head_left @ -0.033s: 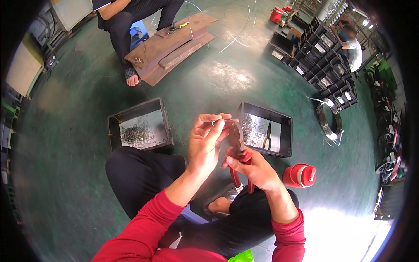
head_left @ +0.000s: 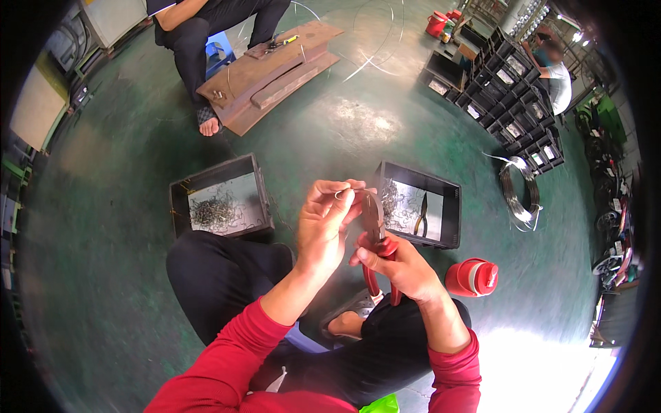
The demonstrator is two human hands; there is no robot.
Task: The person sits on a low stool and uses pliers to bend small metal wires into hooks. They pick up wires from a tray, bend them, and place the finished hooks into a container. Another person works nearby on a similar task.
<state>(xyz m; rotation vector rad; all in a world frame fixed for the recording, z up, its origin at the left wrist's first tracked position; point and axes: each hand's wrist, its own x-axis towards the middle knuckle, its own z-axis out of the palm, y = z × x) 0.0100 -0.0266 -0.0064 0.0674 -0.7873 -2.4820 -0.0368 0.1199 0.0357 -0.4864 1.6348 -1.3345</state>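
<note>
My left hand (head_left: 323, 224) pinches a small bent wire piece (head_left: 338, 195) between thumb and fingertips. In my right hand (head_left: 406, 272) is a pair of red-handled pliers (head_left: 374, 219), jaws upward, with their head close beside my left fingertips. Whether the jaws touch the wire is hidden by my fingers. Beyond my left knee, a black crate (head_left: 265, 210) holds a heap of small bent wire pieces (head_left: 215, 212). Past my right hand, another black crate (head_left: 451, 224) contains more wire pieces (head_left: 391, 199) and a second pair of pliers (head_left: 422, 215), which lies loose.
A red jug (head_left: 472, 277) stands right of my right hand. Farther right lie a wire coil (head_left: 518, 193) and stacked black crates (head_left: 506, 89). Ahead, a seated person (head_left: 189, 41) is beside a rusty steel beam (head_left: 275, 72). Another person (head_left: 559, 86) is behind the crates.
</note>
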